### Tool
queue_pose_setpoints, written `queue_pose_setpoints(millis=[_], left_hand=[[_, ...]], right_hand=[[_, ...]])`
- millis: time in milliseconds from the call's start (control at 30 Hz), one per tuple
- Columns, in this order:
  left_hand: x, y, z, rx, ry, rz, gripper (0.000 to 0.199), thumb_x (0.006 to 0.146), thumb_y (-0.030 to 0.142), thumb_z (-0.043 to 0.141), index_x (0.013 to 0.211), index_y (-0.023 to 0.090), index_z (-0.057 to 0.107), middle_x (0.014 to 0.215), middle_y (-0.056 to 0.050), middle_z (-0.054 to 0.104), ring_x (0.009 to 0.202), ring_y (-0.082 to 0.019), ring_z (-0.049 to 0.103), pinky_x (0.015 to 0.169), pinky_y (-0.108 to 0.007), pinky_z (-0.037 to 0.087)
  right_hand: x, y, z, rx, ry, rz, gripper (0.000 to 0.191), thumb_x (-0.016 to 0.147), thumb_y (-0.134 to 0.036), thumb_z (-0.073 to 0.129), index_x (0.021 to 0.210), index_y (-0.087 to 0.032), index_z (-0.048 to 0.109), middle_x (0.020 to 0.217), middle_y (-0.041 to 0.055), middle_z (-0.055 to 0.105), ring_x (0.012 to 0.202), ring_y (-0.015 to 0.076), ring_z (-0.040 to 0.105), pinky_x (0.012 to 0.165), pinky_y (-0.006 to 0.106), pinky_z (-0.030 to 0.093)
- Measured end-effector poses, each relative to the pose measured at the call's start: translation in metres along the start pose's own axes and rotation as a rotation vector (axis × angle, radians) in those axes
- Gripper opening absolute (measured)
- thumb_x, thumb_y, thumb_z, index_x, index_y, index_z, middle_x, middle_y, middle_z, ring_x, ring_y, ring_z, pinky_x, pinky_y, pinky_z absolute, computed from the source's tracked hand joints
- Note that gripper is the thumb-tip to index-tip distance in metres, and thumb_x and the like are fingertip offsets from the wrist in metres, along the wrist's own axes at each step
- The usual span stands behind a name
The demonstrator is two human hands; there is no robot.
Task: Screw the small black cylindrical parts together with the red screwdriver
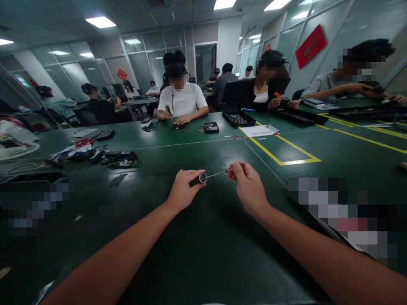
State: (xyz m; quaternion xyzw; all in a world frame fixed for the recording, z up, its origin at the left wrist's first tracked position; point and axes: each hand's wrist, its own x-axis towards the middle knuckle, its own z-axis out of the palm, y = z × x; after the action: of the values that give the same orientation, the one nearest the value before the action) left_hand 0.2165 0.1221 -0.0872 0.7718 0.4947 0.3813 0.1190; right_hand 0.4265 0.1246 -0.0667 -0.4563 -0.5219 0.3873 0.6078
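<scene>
Cylinder [202, 178] above table [210, 254], round end showing, gripped between thumb and fingers of left hand [183, 191]. Right hand [248, 186] pinches reddish end of thin tool [216, 174]; shaft reaches to cylinder's round end, exact contact unclear. Cables [122, 161] lie on table to left; black tray [243, 124] beyond hands, near white sheet [262, 131].
</scene>
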Motion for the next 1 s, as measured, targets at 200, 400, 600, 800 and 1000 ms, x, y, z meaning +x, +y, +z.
queue_pose_setpoints(millis=[200,400,600,800,1000], left_hand=[[0.0,0.004,0.001,0.003,-0.011,-0.008,0.037,0.085,0.023,0.076,0.121,0.029,0.069,0.124,-0.004,0.071,0.117,-0.027,0.062,0.113,-0.057,0.034],[0.0,0.004,0.002,0.034,-0.024,-0.052,0.038,0.087,0.026,0.075,0.124,0.03,0.067,0.126,-0.004,0.07,0.119,-0.027,0.061,0.117,-0.062,0.025],[-0.001,0.004,0.002,0.036,-0.043,-0.083,0.04,0.088,0.027,0.074,0.126,0.031,0.066,0.127,-0.003,0.07,0.121,-0.025,0.061,0.12,-0.063,0.018],[-0.001,0.002,0.001,0.036,-0.03,-0.087,0.041,0.089,0.028,0.072,0.129,0.031,0.064,0.128,-0.003,0.069,0.121,-0.024,0.061,0.12,-0.063,0.019],[-0.001,0.001,0.002,0.036,-0.032,-0.086,0.041,0.09,0.029,0.071,0.13,0.032,0.063,0.128,-0.003,0.069,0.121,-0.025,0.061,0.12,-0.064,0.018]], right_hand=[[-0.007,-0.006,0.0,-0.113,-0.039,-0.11,0.029,0.094,-0.047,0.055,0.094,-0.02,0.062,0.082,0.0041,0.066,0.074,0.0187,0.062,0.073,0.035,0.05],[-0.01,-0.008,-0.001,-0.116,-0.076,-0.161,0.026,0.095,-0.045,0.056,0.094,-0.021,0.064,0.082,0.0043,0.069,0.076,0.0192,0.064,0.073,0.035,0.051],[-0.008,-0.009,-0.002,-0.173,-0.042,-0.142,0.029,0.095,-0.047,0.057,0.094,-0.02,0.065,0.083,0.0053,0.07,0.076,0.0203,0.066,0.074,0.036,0.051],[-0.007,-0.006,-0.004,-0.231,-0.041,-0.152,0.029,0.096,-0.047,0.055,0.094,-0.02,0.065,0.082,0.0045,0.069,0.076,0.0205,0.065,0.072,0.036,0.049],[-0.009,-0.013,-0.005,-0.314,-0.05,-0.178,0.032,0.095,-0.049,0.055,0.094,-0.02,0.068,0.078,0.0047,0.072,0.072,0.0205,0.067,0.068,0.033,0.048]])
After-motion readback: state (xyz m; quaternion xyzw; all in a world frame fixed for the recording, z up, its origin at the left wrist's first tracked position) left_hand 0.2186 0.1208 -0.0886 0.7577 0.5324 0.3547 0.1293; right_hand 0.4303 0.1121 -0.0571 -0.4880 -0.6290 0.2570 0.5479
